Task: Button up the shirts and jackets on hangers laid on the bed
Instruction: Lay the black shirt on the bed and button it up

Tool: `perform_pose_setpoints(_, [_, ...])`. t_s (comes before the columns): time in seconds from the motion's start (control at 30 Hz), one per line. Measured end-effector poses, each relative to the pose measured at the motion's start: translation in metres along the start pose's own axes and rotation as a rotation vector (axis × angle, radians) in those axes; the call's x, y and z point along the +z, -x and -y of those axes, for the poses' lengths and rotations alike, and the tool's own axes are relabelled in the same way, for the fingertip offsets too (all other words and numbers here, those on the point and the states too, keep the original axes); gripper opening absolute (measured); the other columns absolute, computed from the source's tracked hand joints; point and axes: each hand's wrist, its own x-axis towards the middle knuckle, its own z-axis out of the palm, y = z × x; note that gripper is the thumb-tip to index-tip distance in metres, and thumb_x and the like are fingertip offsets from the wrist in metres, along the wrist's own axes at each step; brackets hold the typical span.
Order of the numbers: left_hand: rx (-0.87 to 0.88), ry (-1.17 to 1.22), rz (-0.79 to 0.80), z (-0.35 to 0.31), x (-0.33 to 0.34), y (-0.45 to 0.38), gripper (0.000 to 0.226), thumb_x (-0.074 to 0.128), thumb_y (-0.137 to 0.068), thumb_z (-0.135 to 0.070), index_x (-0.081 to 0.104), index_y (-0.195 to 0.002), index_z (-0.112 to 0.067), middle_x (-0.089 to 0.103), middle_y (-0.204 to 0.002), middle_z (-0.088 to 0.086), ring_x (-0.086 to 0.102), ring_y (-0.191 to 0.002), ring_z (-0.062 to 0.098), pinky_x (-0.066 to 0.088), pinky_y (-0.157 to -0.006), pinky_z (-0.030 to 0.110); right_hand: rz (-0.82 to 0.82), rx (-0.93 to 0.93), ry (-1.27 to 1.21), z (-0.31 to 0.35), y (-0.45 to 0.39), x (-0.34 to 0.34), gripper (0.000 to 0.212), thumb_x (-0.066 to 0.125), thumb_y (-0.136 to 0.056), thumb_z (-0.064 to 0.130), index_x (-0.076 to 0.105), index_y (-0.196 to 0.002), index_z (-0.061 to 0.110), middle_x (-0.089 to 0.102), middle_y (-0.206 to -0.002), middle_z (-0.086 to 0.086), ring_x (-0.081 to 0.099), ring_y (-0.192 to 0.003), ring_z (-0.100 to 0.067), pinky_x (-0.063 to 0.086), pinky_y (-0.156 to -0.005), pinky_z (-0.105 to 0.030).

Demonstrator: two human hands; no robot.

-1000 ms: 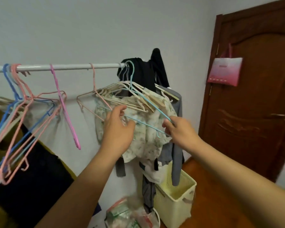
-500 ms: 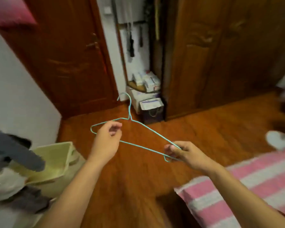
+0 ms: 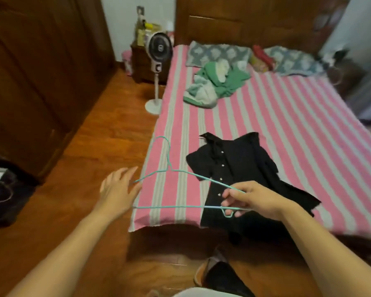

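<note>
Your right hand (image 3: 252, 200) pinches the right end of a teal wire hanger (image 3: 171, 185), fingers curled round its wires, while your left hand (image 3: 118, 187) hangs open beside the hanger's left tip, fingers spread and blurred; you cannot tell whether it touches the wire. The hanger is held level over the near corner of the bed (image 3: 287, 129), its hook pointing away from you. Under your right hand lies a black shirt (image 3: 240, 168), collar toward the headboard, white buttons running down its front, its hem drooping over the bed's edge. Farther up the pink-striped cover sits a crumpled green and white garment (image 3: 214, 84), near two patterned pillows (image 3: 219, 53). A standing fan (image 3: 157, 47) is on the floor by the bed. At the far left a dark bag (image 3: 7, 189) is cut off, its contents unreadable.
</note>
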Motion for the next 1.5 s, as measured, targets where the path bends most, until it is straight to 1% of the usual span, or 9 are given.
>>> perform_pose_setpoints(0.17, [0.151,0.004,0.247,-0.035,0.043,-0.031,0.028,0.048,-0.102,-0.042,0.055,-0.084,-0.022,0.066,-0.080,-0.003,0.063,-0.076,0.028,0.050,-0.068,0.043,-0.147,0.125,-0.093,-0.066,0.045,-0.063,0.027,0.052,-0.104,0.021,0.067,-0.113,0.000,0.073,-0.103,-0.025,0.069,-0.090,-0.032,0.056,-0.082,-0.037])
perform_pose_setpoints(0.27, [0.223,0.016,0.242,-0.081,0.057,-0.031,0.033,0.044,-0.105,-0.041,0.042,-0.076,-0.024,0.057,-0.063,-0.001,0.057,-0.059,0.023,0.047,-0.058,0.042,-0.231,0.186,0.260,-0.093,0.051,-0.097,0.025,0.059,-0.101,0.030,0.076,-0.092,0.015,0.077,-0.087,-0.005,0.071,-0.084,-0.015,0.053,-0.074,-0.023])
perform_pose_setpoints(0.37, [0.316,-0.028,0.194,-0.141,0.084,-0.036,0.032,0.040,-0.105,-0.045,0.038,-0.078,-0.029,0.050,-0.063,-0.002,0.049,-0.056,0.016,0.042,-0.055,0.037,-0.315,0.165,0.606,-0.110,0.032,-0.141,0.017,0.066,-0.092,0.047,0.071,-0.091,0.031,0.072,-0.085,0.008,0.067,-0.081,-0.008,0.052,-0.075,-0.027])
perform_pose_setpoints(0.53, [0.331,-0.026,0.185,-0.271,0.168,-0.061,0.029,0.038,-0.105,-0.048,0.040,-0.086,-0.026,0.051,-0.069,-0.003,0.049,-0.061,0.022,0.039,-0.056,0.038,-0.335,-0.072,0.524,-0.119,-0.023,-0.221,0.025,0.063,-0.093,0.048,0.061,-0.115,0.036,0.068,-0.104,0.014,0.064,-0.097,-0.001,0.052,-0.087,-0.028])
perform_pose_setpoints(0.77, [0.217,-0.038,0.290,-0.404,0.297,-0.110,0.025,0.039,-0.104,-0.048,0.043,-0.088,-0.030,0.057,-0.085,-0.004,0.061,-0.083,0.026,0.049,-0.069,0.041,-0.470,-0.007,0.475,-0.184,-0.115,-0.375,0.029,0.050,-0.101,0.032,0.058,-0.078,0.017,0.064,-0.077,-0.004,0.060,-0.080,-0.031,0.048,-0.074,-0.044])
perform_pose_setpoints(0.9, [-0.107,-0.006,0.367,-0.376,0.337,-0.143,0.025,0.051,-0.101,-0.038,0.061,-0.117,-0.023,0.062,-0.111,0.003,0.063,-0.102,0.024,0.053,-0.086,0.041,-0.535,0.140,0.536,-0.213,-0.153,-0.420,0.031,0.041,-0.103,0.027,0.060,-0.092,0.006,0.056,-0.085,-0.013,0.049,-0.080,-0.034,0.032,-0.067,-0.039])
perform_pose_setpoints(1.2, [-0.583,0.011,0.510,-0.241,0.394,-0.203,0.050,0.052,-0.104,-0.034,0.046,-0.145,-0.006,0.057,-0.139,0.018,0.057,-0.123,0.038,0.046,-0.098,0.040,-0.702,0.313,0.418,-0.233,-0.193,-0.412,0.027,0.040,-0.103,0.021,0.058,-0.089,0.007,0.056,-0.082,-0.014,0.051,-0.082,-0.036,0.031,-0.067,-0.038])
perform_pose_setpoints(1.33, [-0.547,0.101,0.633,-0.212,0.429,-0.214,0.037,0.058,-0.101,-0.037,0.055,-0.125,-0.009,0.066,-0.121,0.014,0.062,-0.107,0.035,0.049,-0.089,0.039,-0.812,0.392,0.373,-0.238,-0.213,-0.390,0.026,0.042,-0.102,0.021,0.059,-0.089,0.005,0.059,-0.090,-0.019,0.052,-0.085,-0.034,0.032,-0.069,-0.037])
perform_pose_setpoints(1.5, [-0.547,0.082,0.495,-0.178,0.411,-0.191,0.010,0.059,-0.098,-0.023,0.055,-0.098,-0.014,0.063,-0.097,0.011,0.057,-0.088,0.032,0.043,-0.074,0.035,-0.830,0.376,0.322,-0.229,-0.262,-0.367,0.031,0.041,-0.103,0.022,0.060,-0.082,0.008,0.060,-0.092,-0.020,0.057,-0.089,-0.035,0.038,-0.076,-0.038])
